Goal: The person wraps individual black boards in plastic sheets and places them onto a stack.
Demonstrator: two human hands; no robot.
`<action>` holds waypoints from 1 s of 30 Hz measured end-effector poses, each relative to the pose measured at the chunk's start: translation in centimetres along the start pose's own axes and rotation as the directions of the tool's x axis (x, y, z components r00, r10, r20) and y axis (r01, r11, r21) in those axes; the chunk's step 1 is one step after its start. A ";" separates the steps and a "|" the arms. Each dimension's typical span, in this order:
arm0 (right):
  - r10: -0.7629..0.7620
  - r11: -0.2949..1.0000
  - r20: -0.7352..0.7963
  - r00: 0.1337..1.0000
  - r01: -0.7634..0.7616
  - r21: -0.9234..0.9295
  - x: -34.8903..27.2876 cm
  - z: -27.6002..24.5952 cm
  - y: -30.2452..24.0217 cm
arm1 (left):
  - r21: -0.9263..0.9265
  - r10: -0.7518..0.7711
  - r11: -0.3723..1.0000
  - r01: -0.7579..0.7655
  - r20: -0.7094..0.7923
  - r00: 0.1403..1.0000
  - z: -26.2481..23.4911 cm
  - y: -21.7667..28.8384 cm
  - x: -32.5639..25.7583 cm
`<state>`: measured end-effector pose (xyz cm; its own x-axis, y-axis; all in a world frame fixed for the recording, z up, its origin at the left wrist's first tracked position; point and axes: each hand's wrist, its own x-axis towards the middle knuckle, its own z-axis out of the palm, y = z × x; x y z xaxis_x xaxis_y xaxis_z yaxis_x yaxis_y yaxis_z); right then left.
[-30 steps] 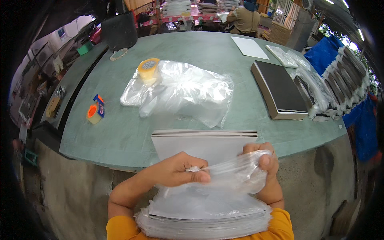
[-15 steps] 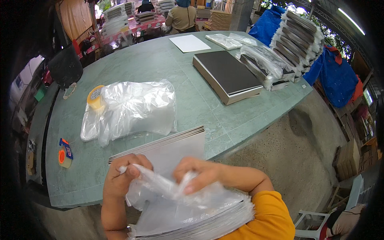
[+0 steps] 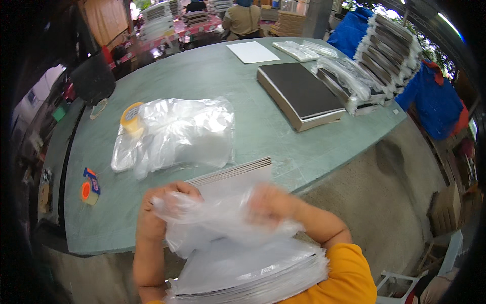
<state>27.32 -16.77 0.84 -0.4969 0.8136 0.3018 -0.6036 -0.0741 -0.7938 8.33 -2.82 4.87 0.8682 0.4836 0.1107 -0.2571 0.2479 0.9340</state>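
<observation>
My left hand [image 3: 174, 196] is closed on the edge of a clear plastic bag [image 3: 212, 215], which is bunched and lifted between my two hands. My right hand [image 3: 272, 205] is smeared by motion at the bag's other side, its fingers curled over the plastic. Below them, against my body, lies a thick stack of plastic-covered sheets [image 3: 253, 273] with ruffled edges. Just beyond my hands a stack of grey boards [image 3: 235, 175] rests at the table's near edge, partly hidden by the bag. Farther off lies a pile of clear plastic bags [image 3: 187, 131].
On the green table [image 3: 202, 76] are a yellow tape roll [image 3: 131, 117], a tape dispenser [image 3: 91, 187], black-topped boards [image 3: 301, 91], a white sheet [image 3: 253, 52] and a tall stack of wrapped packs [image 3: 387, 53]. A person [image 3: 242, 20] sits in the background.
The plastic bag has been raised and spread wider between my hands. My right hand has moved right and away. The view has shifted slightly, so the table's things appear farther right.
</observation>
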 end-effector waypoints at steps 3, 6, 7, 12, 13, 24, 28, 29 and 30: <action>0.398 0.544 -0.035 0.917 -0.266 -0.796 1.5 2.4 2.0 | -0.131 -0.146 0.965 0.228 0.455 0.879 -0.7 0.3 -1.7; 0.336 -0.200 -0.425 0.841 -0.377 -0.904 -0.9 2.1 0.9 | 0.713 -0.439 0.682 -0.162 0.577 0.689 0.2 1.3 -1.8; 0.344 -0.361 -0.634 0.692 -0.526 -0.770 -0.7 2.3 -0.6 | 0.924 -0.558 0.285 -0.254 0.375 0.740 0.5 1.3 -2.1; 0.300 -0.608 -0.759 0.578 -0.497 -0.619 -0.1 3.7 -1.7 | 0.831 -0.336 0.127 -0.541 0.550 0.765 0.5 -0.3 -4.2; 0.293 -0.582 -0.814 0.501 -0.582 -0.568 0.0 3.5 -2.2 | 0.750 -0.315 0.329 -0.574 0.660 0.682 1.9 0.0 -4.9; -0.247 -0.841 -0.310 0.918 -0.362 -0.401 -2.8 2.1 -3.9 | 0.623 -0.275 0.261 -0.737 0.780 0.562 2.1 0.1 -6.3; -0.151 -0.902 -0.399 0.904 -0.292 -0.319 -4.0 3.0 -3.5 | 0.912 -0.378 -0.234 -0.337 0.234 0.896 0.2 2.4 -4.8; -0.128 -0.876 -0.459 0.879 -0.317 -0.363 -4.1 3.5 -3.6 | 0.875 -0.368 -0.310 -0.373 0.252 0.895 0.0 2.0 -5.2; -0.096 -0.846 -0.515 0.852 -0.342 -0.409 -3.9 3.8 -3.5 | 0.832 -0.363 -0.381 -0.403 0.266 0.893 -0.1 1.8 -5.7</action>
<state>28.98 -21.87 4.50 -0.0440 0.9972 0.0609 0.9356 0.0198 0.3525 2.92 -5.06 5.86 0.9816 0.1187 -0.1496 0.1015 -0.9879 -0.1176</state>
